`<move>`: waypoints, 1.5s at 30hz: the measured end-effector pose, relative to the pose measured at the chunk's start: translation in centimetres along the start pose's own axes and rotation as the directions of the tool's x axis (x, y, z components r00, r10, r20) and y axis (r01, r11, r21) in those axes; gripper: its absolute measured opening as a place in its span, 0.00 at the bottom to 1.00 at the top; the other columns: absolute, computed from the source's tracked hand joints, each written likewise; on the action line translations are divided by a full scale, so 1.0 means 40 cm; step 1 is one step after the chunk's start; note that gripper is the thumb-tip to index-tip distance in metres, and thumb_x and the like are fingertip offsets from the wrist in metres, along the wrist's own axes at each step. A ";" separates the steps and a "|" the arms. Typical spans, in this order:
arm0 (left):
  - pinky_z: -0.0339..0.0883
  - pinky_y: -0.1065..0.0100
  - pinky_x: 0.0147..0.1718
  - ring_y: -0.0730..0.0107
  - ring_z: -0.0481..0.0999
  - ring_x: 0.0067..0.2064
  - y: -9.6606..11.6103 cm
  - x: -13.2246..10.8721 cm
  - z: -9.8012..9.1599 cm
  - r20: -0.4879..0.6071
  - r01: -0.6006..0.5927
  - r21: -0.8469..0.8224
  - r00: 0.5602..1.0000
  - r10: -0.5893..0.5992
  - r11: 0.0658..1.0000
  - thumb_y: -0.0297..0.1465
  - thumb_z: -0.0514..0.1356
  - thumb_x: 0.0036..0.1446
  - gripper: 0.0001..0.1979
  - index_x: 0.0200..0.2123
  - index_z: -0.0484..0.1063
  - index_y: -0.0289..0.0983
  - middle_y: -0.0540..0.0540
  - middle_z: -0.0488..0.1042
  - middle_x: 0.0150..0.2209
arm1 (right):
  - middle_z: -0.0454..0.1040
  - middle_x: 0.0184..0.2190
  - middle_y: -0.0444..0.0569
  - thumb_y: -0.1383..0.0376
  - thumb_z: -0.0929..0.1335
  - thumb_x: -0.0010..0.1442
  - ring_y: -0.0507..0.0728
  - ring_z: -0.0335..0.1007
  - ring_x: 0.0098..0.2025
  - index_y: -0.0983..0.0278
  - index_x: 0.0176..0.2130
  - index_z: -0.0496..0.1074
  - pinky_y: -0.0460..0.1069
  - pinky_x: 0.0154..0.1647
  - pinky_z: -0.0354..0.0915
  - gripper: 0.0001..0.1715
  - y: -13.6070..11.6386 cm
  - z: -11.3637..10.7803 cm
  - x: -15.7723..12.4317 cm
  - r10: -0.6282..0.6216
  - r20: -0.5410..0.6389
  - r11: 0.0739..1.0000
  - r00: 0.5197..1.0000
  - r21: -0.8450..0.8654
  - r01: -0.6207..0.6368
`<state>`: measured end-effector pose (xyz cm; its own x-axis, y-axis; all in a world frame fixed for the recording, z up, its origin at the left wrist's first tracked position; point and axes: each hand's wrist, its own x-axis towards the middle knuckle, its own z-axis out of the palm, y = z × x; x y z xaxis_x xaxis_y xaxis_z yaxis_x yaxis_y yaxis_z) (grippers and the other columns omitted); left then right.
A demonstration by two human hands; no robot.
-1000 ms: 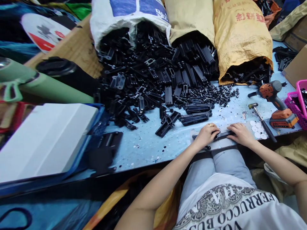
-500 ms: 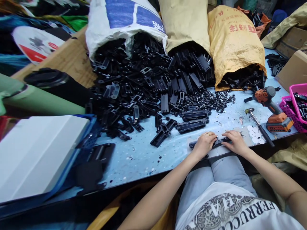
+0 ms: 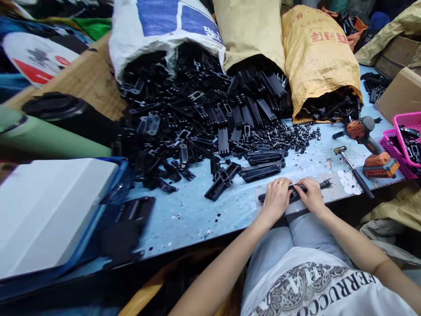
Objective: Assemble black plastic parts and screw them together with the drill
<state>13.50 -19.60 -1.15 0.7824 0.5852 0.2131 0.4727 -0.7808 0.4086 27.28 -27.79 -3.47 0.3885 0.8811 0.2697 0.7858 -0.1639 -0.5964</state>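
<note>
A long black plastic bar (image 3: 320,184) lies on a grey mat (image 3: 332,191) at the near edge of the light blue table (image 3: 204,210). My left hand (image 3: 276,196), with a ring on one finger, presses down on the bar's left part, fingers curled over it. My right hand (image 3: 309,195) grips the bar's middle right beside the left hand. The bar's right end sticks out past my right hand. Two finished black bars (image 3: 263,164) lie just beyond my hands.
A big heap of black plastic parts (image 3: 197,114) spills from three sacks (image 3: 315,52) at the back. An orange cordless drill (image 3: 370,140), a hammer (image 3: 351,169) and white discs (image 3: 348,183) lie to the right. A pink basket (image 3: 406,145) stands far right, a white box (image 3: 49,210) at left.
My right hand has slid left along the bar toward my left hand, uncovering the bar's right end. The view has shifted slightly to the right.
</note>
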 end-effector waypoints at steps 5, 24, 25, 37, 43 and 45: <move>0.49 0.46 0.59 0.49 0.55 0.63 -0.010 -0.136 0.039 -0.157 0.053 0.204 0.987 -0.021 0.977 0.38 0.48 0.62 0.27 0.59 0.56 0.28 0.31 0.61 0.59 | 0.75 0.37 0.49 0.62 0.61 0.65 0.55 0.68 0.41 0.64 0.33 0.69 0.51 0.44 0.57 0.12 -0.016 0.009 -0.011 -0.146 -0.090 0.989 0.985 -0.027 0.145; 0.49 0.45 0.59 0.46 0.55 0.63 -0.010 -0.140 0.047 -0.081 0.060 0.249 0.996 -0.041 0.967 0.49 0.52 0.56 0.35 0.61 0.56 0.33 0.30 0.57 0.61 | 0.76 0.32 0.46 0.58 0.62 0.63 0.54 0.71 0.33 0.64 0.39 0.66 0.51 0.44 0.55 0.12 -0.040 0.003 -0.004 0.215 0.003 0.975 0.977 -0.059 -0.214; 0.49 0.43 0.58 0.45 0.57 0.62 -0.006 -0.134 0.043 -0.073 0.065 0.273 0.996 -0.047 0.960 0.49 0.52 0.56 0.34 0.60 0.58 0.34 0.30 0.58 0.61 | 0.75 0.32 0.46 0.57 0.62 0.63 0.54 0.71 0.34 0.64 0.42 0.65 0.51 0.44 0.55 0.14 -0.039 0.003 -0.003 0.226 -0.006 0.973 0.974 -0.036 -0.227; 0.53 0.43 0.55 0.53 0.69 0.49 -0.008 -0.039 -0.028 0.021 0.005 0.275 1.000 -0.012 0.962 0.40 0.50 0.60 0.19 0.50 0.69 0.38 0.36 0.72 0.46 | 0.75 0.36 0.48 0.58 0.59 0.66 0.56 0.69 0.39 0.61 0.39 0.70 0.50 0.41 0.56 0.15 0.003 -0.019 0.029 0.122 0.179 0.984 0.976 -0.154 -0.094; 0.66 0.62 0.44 0.62 0.70 0.46 0.014 0.272 0.011 0.146 -0.103 0.230 0.987 0.071 0.968 0.22 0.46 0.59 0.20 0.53 0.64 0.34 0.37 0.70 0.47 | 0.72 0.42 0.52 0.63 0.59 0.65 0.57 0.67 0.45 0.64 0.45 0.68 0.49 0.43 0.59 0.13 0.104 -0.093 0.266 0.139 0.020 0.955 0.990 -0.266 -0.129; 0.66 0.63 0.42 0.61 0.71 0.45 0.024 0.356 0.045 0.169 -0.100 0.244 0.984 0.059 0.965 0.19 0.46 0.57 0.18 0.47 0.69 0.31 0.35 0.70 0.45 | 0.71 0.44 0.54 0.65 0.59 0.64 0.57 0.65 0.47 0.65 0.45 0.68 0.49 0.45 0.60 0.13 0.124 -0.091 0.349 0.160 0.049 0.925 0.986 -0.355 -0.132</move>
<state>25.82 -12.39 0.69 0.8661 0.4927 0.0844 0.4767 -0.8650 0.1568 38.36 -17.90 0.08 0.4851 0.8642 0.1337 0.8466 -0.4259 -0.3191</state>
